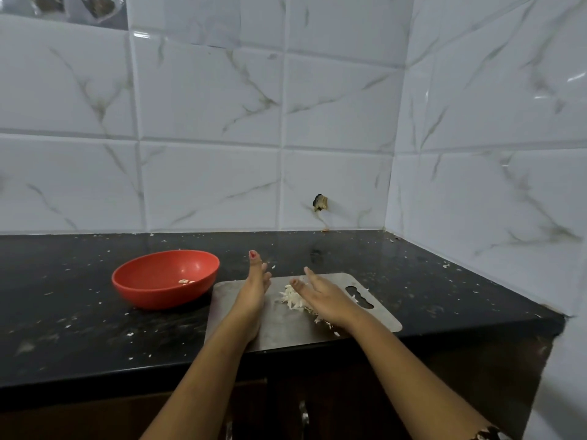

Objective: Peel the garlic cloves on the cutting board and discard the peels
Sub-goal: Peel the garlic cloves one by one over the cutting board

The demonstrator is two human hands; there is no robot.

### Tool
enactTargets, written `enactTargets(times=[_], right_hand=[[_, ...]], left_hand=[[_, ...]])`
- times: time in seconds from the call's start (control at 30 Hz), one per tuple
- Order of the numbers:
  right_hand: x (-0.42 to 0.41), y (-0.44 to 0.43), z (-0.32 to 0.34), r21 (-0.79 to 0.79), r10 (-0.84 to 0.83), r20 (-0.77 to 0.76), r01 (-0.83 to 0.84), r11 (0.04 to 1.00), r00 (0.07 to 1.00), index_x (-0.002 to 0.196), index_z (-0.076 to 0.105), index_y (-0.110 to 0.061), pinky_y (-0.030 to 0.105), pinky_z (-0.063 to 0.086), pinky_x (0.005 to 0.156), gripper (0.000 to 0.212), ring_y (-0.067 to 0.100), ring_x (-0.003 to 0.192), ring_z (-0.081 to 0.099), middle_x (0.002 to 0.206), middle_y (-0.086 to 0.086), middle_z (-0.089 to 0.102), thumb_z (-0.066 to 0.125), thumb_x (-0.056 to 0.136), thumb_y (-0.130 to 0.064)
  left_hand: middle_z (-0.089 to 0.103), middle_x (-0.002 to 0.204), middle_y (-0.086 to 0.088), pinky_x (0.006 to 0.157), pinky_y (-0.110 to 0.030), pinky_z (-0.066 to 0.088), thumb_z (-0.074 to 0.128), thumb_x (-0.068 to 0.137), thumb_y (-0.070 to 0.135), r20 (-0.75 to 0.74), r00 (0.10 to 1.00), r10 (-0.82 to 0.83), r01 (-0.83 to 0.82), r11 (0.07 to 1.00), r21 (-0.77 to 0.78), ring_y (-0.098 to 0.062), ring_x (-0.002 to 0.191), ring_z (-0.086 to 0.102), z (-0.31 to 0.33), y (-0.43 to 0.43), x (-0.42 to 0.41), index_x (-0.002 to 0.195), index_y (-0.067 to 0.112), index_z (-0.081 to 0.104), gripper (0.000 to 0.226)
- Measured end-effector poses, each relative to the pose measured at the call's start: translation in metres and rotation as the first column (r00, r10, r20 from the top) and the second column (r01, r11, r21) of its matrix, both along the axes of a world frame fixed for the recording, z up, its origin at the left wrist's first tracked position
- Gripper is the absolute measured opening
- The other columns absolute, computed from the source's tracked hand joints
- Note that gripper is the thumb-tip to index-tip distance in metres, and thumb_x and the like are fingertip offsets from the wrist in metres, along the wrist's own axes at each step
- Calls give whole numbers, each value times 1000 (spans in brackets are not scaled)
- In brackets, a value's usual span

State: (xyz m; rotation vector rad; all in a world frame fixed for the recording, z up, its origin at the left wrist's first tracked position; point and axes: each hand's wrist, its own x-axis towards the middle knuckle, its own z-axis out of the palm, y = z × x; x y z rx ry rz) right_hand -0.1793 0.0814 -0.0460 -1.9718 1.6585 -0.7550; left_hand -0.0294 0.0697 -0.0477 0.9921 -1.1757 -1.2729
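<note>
Text on red bowl (165, 277): none readable
Text on cutting board (286, 331): none readable
Text on wall tiles (209, 100): none readable

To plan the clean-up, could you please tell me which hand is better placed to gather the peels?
Probably the right hand: it lies against the peels on the board; the left hand stands apart.

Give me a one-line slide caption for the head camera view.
Left hand and right hand, both open, flank a pile of garlic peels on the cutting board beside a red bowl.
</note>
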Motion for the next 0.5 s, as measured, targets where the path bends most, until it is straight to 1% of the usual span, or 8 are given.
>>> enactTargets(times=[0.1, 0.13, 0.17, 0.23, 0.27, 0.37, 0.43, 0.5], right_hand=[[-16, 10, -1, -6, -34, -180, 33, 999, 983, 154, 17, -13, 32, 24, 114, 99, 20, 145, 26, 159, 4, 24, 56, 81, -68], [-22, 12, -2, -30, -66, -168, 62, 998, 984, 152, 26, -12, 29, 29, 110, 91, 20, 140, 35, 155, 5, 32, 59, 83, -62], [-28, 12, -4, -76, -107, -109, 99, 992, 988, 147, 39, -11, 25, 34, 105, 74, 18, 133, 45, 149, 6, 44, 61, 88, -51], [-37, 15, -2, -167, -182, -34, 174, 970, 983, 128, 61, -12, 17, 41, 93, 36, 14, 113, 60, 129, 5, 62, 62, 93, -24], [-40, 16, -1, -173, -198, -53, 186, 967, 979, 119, 67, -14, 17, 44, 89, 28, 13, 105, 63, 119, 4, 67, 63, 92, -16], [-40, 13, -2, -125, -176, -114, 161, 979, 978, 106, 73, -15, 21, 51, 84, 20, 10, 88, 67, 102, 2, 73, 70, 87, -13], [-35, 10, -2, -146, -190, -122, 171, 974, 974, 101, 75, -15, 16, 49, 77, 15, 7, 80, 65, 98, 1, 74, 69, 87, -12], [-31, 6, -4, -184, -217, -156, 188, 965, 964, 95, 75, -15, 19, 51, 76, 14, 9, 80, 65, 96, 1, 74, 65, 89, -8]], left_hand=[[31, 155, -7, 118, -38, 13, 13, 90, 66, -12, 1000, -3, 2, 1000, -12, -20, 143, 29, -4, 1, 3, 149, 12, 28, 81], [33, 154, -7, 118, -38, 14, 13, 92, 64, -8, 1000, -2, 2, 1000, -13, -20, 142, 30, -4, 2, 3, 149, 12, 29, 79], [34, 153, -7, 117, -38, 15, 15, 92, 64, -2, 1000, -1, 1, 1000, -18, -20, 141, 32, -5, 2, 3, 149, 12, 30, 78], [38, 151, -7, 116, -38, 18, 20, 90, 65, 7, 1000, 3, -3, 1000, -29, -20, 139, 35, -6, 3, 3, 148, 13, 33, 79], [40, 150, -7, 115, -37, 19, 21, 88, 66, 17, 1000, 7, -6, 999, -32, -19, 138, 36, -6, 3, 3, 147, 13, 36, 81], [48, 144, -4, 109, -34, 26, 23, 79, 73, 105, 994, 35, -29, 998, -61, -17, 134, 42, -6, 6, 0, 142, 16, 43, 88], [51, 141, -2, 105, -31, 29, 25, 74, 77, 158, 986, 52, -38, 995, -96, -16, 131, 45, -7, 8, -2, 139, 18, 47, 91], [53, 138, -2, 101, -29, 31, 26, 75, 77, 185, 981, 52, -31, 993, -117, -17, 129, 46, -9, 9, -3, 134, 20, 51, 86]])
